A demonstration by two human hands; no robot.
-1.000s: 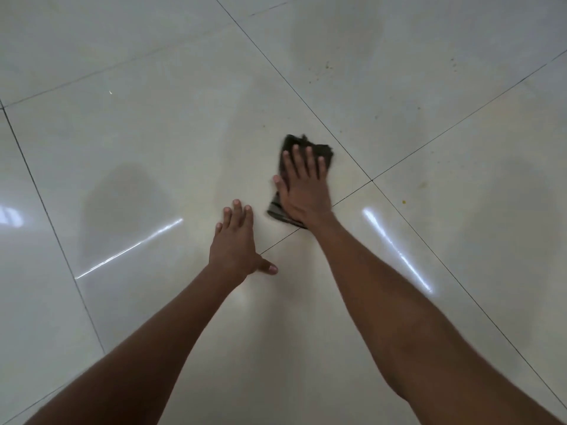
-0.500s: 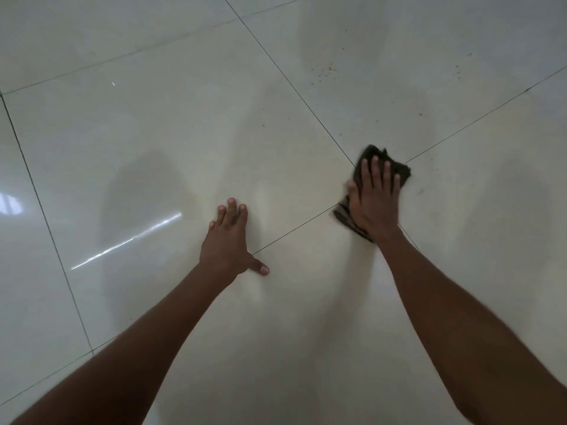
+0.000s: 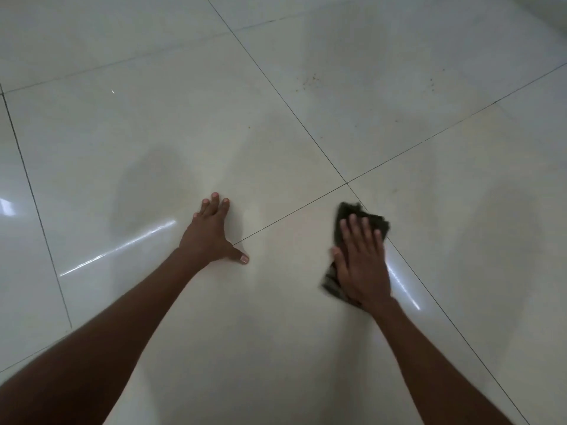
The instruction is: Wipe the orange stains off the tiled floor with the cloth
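Fingers (image 3: pixel 357 230) of the right hand (image 3: pixel 362 265) lie straight and flat on the dark cloth (image 3: pixel 348 214), pressing it to the tiled floor (image 3: pixel 153 133) at centre right. Orange stains (image 3: pixel 310 81) speckle the upper frame. Left hand (image 3: pixel 210 233) rests flat, fingers spread.

Arms: both bare to the frame edge, no sleeves showing
Left hand (image 3: pixel 211 233): no ring, no glove, short pale nails
Right hand (image 3: pixel 362 262): likewise ungloved, slightly blurred
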